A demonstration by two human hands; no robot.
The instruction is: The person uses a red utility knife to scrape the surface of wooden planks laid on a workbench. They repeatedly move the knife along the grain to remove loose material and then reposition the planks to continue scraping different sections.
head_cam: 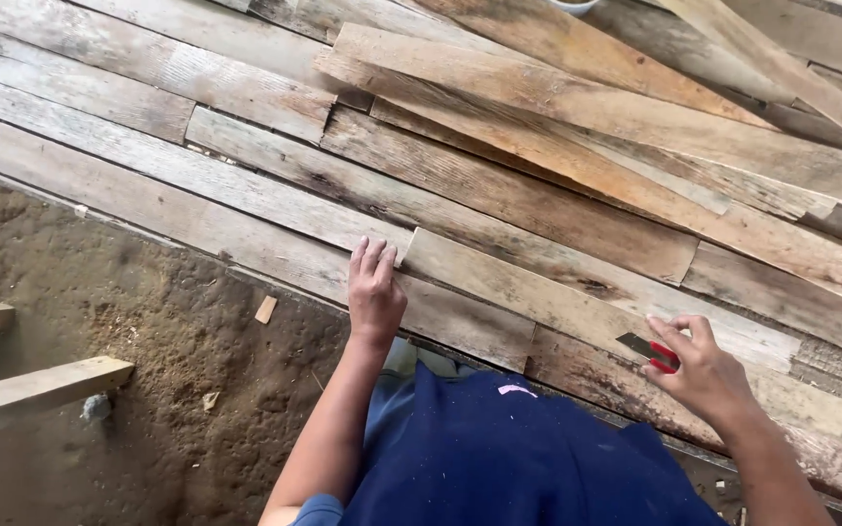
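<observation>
the left hand (374, 290) lies flat and open on the near end of a weathered plank (577, 292) whose long axis runs away to the right; the right hand (702, 368), farther along the plank, grips a red-handled utility knife (649, 350).

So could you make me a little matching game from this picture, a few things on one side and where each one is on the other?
Things:
1. left hand
2. red-handled tool
3. small wood chip
4. pale wooden beam

Places:
A. lying on the dirt just below the edge of the planks
B. pinched in the right hand
C. resting flat on a weathered plank
D. on the dirt ground at the far left

Pairs: 1-C, 2-B, 3-A, 4-D
</observation>
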